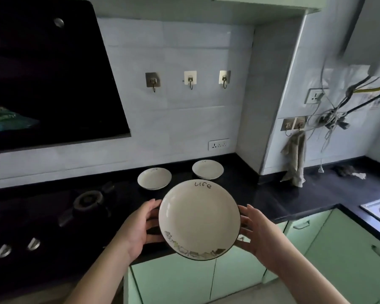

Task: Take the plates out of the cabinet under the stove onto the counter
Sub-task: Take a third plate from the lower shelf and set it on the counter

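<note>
Holding plate (199, 218) between hands — left (140, 227), right (253, 230)

The held plate (199, 218) reads "life" at its far rim; two counter plates (154, 178) (207, 169) bear similar, blurred script.

Cream held plate (199, 219), dark-rimmed, lettered "life" with a floral band, tilted above the black counter (272, 200) edge. Left plate (154, 178) and right plate (207, 169) rest upright behind, apart.
</note>
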